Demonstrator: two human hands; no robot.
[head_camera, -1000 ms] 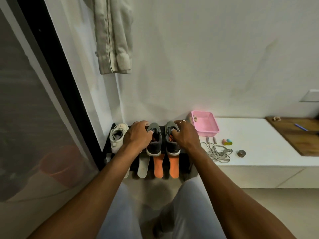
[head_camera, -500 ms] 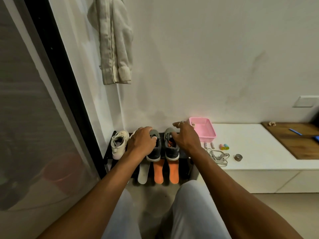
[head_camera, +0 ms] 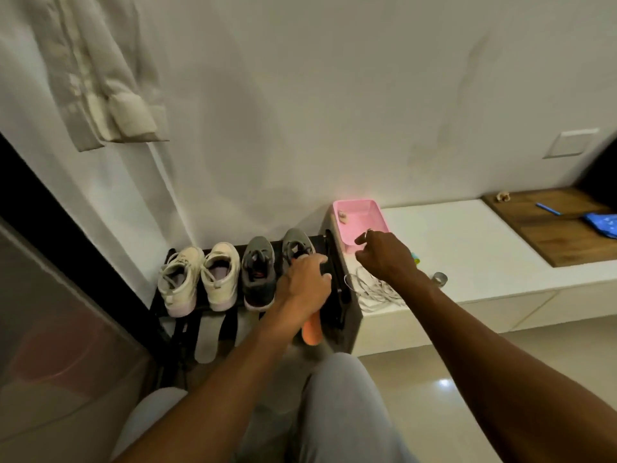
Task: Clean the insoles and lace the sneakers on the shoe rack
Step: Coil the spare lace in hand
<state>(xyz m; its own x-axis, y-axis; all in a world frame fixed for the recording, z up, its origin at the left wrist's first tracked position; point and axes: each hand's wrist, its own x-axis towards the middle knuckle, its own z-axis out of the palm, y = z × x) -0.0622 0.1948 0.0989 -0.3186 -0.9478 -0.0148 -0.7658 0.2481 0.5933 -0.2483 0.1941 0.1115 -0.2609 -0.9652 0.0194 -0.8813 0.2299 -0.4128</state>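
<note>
The shoe rack (head_camera: 340, 312) lies under the fingers of the left hand (head_camera: 302, 285), which curl round the heel end of the rightmost grey sneaker (head_camera: 295, 243), gripping it. The shoe's long axis runs straight away from the person, toe at the far end. The right hand (head_camera: 387, 259), fingers loosely bent and empty, hovers just above the loose laces (head_camera: 374, 290), so it is the nearer hand to them.

Left hand (head_camera: 302, 284) grips grey sneaker (head_camera: 297, 243), right hand (head_camera: 384, 253) above laces (head_camera: 374, 290).
</note>
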